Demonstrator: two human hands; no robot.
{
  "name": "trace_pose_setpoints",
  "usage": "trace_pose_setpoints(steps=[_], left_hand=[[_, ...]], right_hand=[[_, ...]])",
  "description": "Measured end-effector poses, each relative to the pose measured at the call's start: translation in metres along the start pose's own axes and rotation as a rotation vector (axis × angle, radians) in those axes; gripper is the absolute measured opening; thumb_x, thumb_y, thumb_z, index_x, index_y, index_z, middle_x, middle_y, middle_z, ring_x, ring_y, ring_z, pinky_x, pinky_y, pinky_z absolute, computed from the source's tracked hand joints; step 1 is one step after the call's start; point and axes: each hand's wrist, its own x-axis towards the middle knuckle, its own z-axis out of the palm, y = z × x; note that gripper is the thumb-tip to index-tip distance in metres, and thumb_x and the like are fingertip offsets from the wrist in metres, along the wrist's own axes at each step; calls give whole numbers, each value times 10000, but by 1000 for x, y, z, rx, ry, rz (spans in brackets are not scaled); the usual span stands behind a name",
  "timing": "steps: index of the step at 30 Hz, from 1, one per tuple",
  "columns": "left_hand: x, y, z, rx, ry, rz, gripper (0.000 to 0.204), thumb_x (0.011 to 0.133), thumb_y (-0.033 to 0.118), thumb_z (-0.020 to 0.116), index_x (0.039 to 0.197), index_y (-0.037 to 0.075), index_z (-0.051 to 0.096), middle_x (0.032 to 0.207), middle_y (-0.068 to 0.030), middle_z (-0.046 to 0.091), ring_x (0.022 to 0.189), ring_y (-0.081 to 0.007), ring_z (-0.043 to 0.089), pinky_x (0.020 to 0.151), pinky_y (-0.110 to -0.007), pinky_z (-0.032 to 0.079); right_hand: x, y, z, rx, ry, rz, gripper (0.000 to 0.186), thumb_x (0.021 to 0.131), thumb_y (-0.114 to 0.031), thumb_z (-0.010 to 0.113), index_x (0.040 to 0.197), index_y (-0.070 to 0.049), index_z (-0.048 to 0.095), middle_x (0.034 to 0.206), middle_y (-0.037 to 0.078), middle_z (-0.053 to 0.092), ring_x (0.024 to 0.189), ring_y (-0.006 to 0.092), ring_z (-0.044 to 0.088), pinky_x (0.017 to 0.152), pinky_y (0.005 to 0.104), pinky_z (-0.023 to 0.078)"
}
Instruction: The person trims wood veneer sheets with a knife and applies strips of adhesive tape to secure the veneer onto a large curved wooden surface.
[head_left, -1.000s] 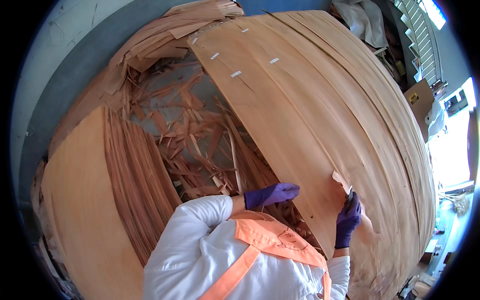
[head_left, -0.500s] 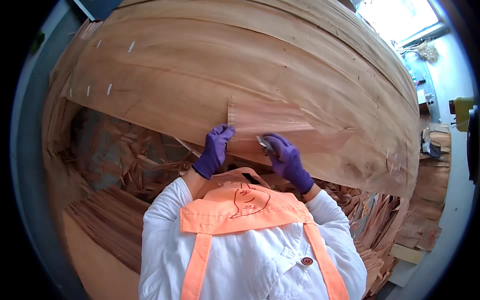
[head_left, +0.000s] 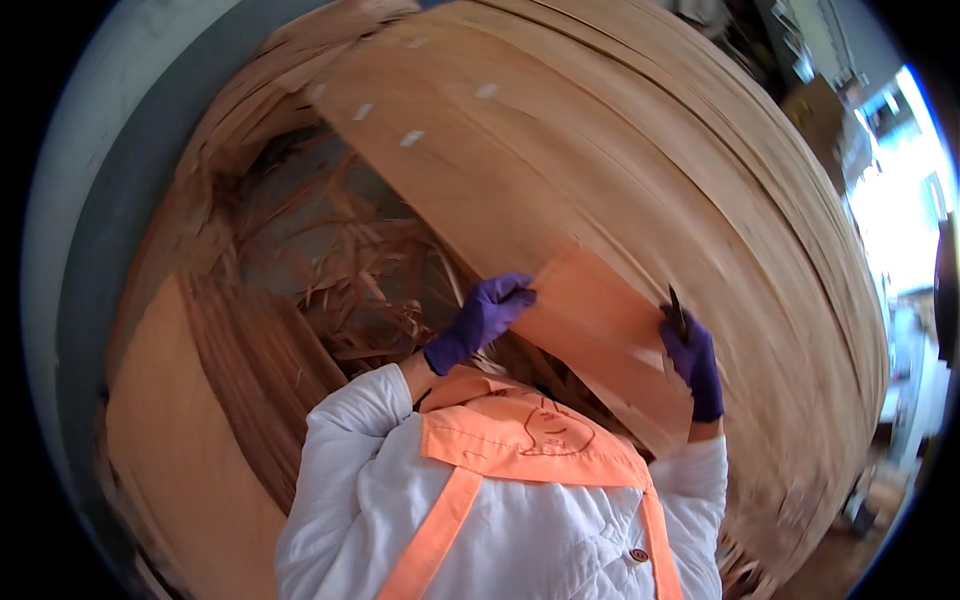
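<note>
A thin reddish-orange wood veneer piece (head_left: 608, 325) is pinched at its left edge by my left hand (head_left: 484, 318), in a purple glove. It lies over the edge of a large tan veneer sheet (head_left: 560, 170) and looks partly raised off it. My right hand (head_left: 693, 368), also gloved in purple, is closed round a small knife (head_left: 677, 308) whose dark pointed end sticks up past the fingers. That hand is at the piece's right edge; whether it also grips the veneer I cannot tell.
Torn veneer scraps (head_left: 370, 270) fill the gap left of the sheet's edge. A stack of brown veneer strips (head_left: 262, 375) lies nearer on the left, beside a smooth tan board (head_left: 185, 430). Small white tape pieces (head_left: 412, 138) dot the sheet's far left. A bright window (head_left: 905, 160) is at right.
My view has turned, so the sheet slants more steeply. My hands have moved farther apart, the right one to the veneer piece's right edge with the knife. The piece now looks lifted.
</note>
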Motion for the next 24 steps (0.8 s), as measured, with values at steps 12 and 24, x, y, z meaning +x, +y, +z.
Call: trace_pose_setpoints(steps=[12, 24], left_hand=[[-36, 45, -246, 0, 225, 29, 256, 920, 65, 563, 1153, -32, 604, 1025, -8, 641, 919, -66, 559, 821, -231, 452], [-42, 66, -410, 60, 557, -46, 232, 922, 88, 580, 1110, -38, 632, 924, 8, 643, 829, -59, 553, 763, -217, 461]], right_hand=[[90, -212, 196, -142, -130, -171, 119, 878, -136, 631, 959, -48, 631, 641, 78, 567, 517, 127, 559, 508, 307, 448], [184, -304, 342, -159, -297, -286, 173, 828, -173, 657, 943, -49, 622, 740, 185, 605, 658, 350, 602, 612, 400, 470]])
